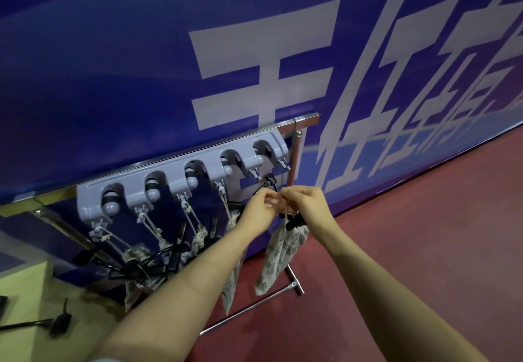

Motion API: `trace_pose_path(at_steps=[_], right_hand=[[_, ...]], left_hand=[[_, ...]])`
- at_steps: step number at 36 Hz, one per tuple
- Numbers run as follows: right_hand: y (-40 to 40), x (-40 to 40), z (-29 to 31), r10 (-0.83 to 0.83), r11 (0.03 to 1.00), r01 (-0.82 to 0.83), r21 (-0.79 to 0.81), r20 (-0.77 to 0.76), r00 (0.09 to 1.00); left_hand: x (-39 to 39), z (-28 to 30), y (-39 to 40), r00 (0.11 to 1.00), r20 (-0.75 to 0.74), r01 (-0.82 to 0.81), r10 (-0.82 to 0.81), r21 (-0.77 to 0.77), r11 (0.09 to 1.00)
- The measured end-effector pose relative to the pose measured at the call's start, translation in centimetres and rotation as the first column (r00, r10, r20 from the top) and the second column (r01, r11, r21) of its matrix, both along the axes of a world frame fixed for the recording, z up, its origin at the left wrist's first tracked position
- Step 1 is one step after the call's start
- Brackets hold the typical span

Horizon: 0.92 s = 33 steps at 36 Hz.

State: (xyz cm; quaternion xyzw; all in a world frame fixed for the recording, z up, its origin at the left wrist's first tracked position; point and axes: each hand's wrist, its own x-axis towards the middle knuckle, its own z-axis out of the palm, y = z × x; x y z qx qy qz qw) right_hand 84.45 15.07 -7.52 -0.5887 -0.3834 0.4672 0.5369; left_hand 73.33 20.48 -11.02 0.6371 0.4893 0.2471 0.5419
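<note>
A grey plastic holder rack (181,175) with several slots and small hooks hangs on a chrome rail (169,158). Several patterned cloth drawstring pouches hang from its hooks by cords. My left hand (261,203) and my right hand (304,202) meet just below the rack's right end, both pinching the drawstring of one patterned pouch (278,254), which dangles beneath them. A black clip (294,223) sits at the pouch's neck. The cord between my fingers is mostly hidden.
A blue banner wall (141,64) with large white characters stands behind the rack. Black cables and adapters (158,260) tangle below the left hooks. The chrome stand's foot (254,308) lies on the red floor (410,234). A pale green box (25,282) sits at left.
</note>
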Motion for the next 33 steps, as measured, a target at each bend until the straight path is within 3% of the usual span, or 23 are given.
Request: trace_pose_path(at_steps=[7, 13, 15, 18, 22, 29, 33], right_hand=[[1.2, -0.9, -2.4, 0.052, 0.998, -0.061, -0.034, -0.235, 0.971], [1.9, -1.1, -3.3, 0.071, 0.997, -0.072, 0.017, 0.08, 0.994], [2.4, -1.1, -3.6, 0.001, 0.999, -0.005, 0.045, 0.099, 0.995], [3.0, -1.1, -3.7, -0.084, 0.994, 0.076, 0.082, 0.108, 0.991], [3.5, -1.2, -4.1, -0.157, 0.987, 0.14, 0.081, 0.257, 0.954], [4.2, -1.8, -3.8, -0.257, 0.966, 0.245, 0.079, 0.356, 0.899], [4.1, -2.8, -3.6, -0.171, 0.984, 0.139, 0.112, 0.376, 0.911]], left_hand=[[-1.0, -0.7, 0.5, 0.995, 0.014, 0.101, -0.1, -0.152, 0.983], [-1.5, -1.1, 0.6, 0.993, -0.056, 0.094, -0.102, -0.131, 0.987], [-1.8, -1.1, 0.8, 0.997, -0.053, 0.052, -0.058, -0.105, 0.993], [-2.2, -0.4, 1.0, 0.995, 0.097, 0.014, 0.001, -0.145, 0.989], [-2.7, 0.6, 1.2, 0.977, 0.209, -0.019, 0.046, -0.13, 0.991], [-2.5, 1.8, 1.7, 0.971, 0.219, -0.096, 0.098, -0.017, 0.995], [-2.3, 1.8, 1.8, 0.981, 0.125, -0.153, 0.147, 0.047, 0.987]])
